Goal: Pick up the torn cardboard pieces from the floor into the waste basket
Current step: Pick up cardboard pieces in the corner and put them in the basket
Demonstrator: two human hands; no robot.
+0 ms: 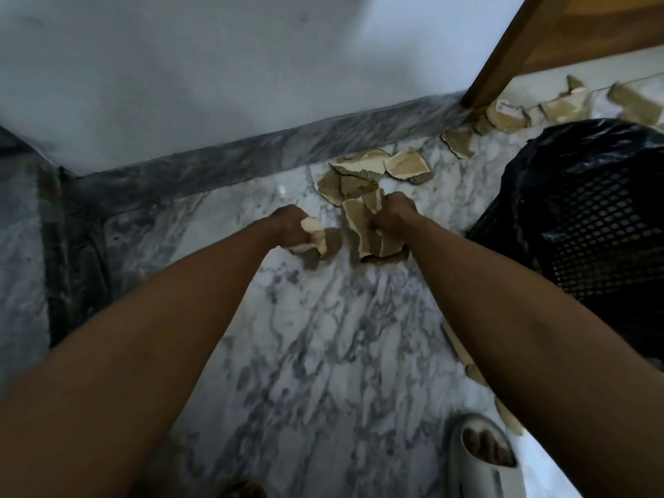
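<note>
- Marble floor, white with grey veins, fills most of the view; white wall and grey skirting beyond the fingers.
- Waste basket, black mesh with a black bag liner, stands just right of the right-hand fingers, near but apart. Its inside is not visible, so I can't tell how much is already in.
- Wooden door frame edge far right beyond the fingers.
- White slipper with a foot in it, well behind the hands, bottom right.
- Right hand: fingers curled tight round a stack of torn cardboard pieces, several sheets bunched, at or just above the floor.
- Left hand: fingers curled round a smaller cardboard scrap, just left of the right hand's stack.
- Loose pieces lie on the floor just beyond the right fingers, by the skirting.
- More pieces trail off far right toward the door frame, behind the basket.
- A few scraps also sit under the right forearm, near the basket base.
- Progress, judged: roughly mid-task. Both hands loaded, nothing dropped yet this load; next comes a carry right to the basket. At least three clusters left on the floor.
</note>
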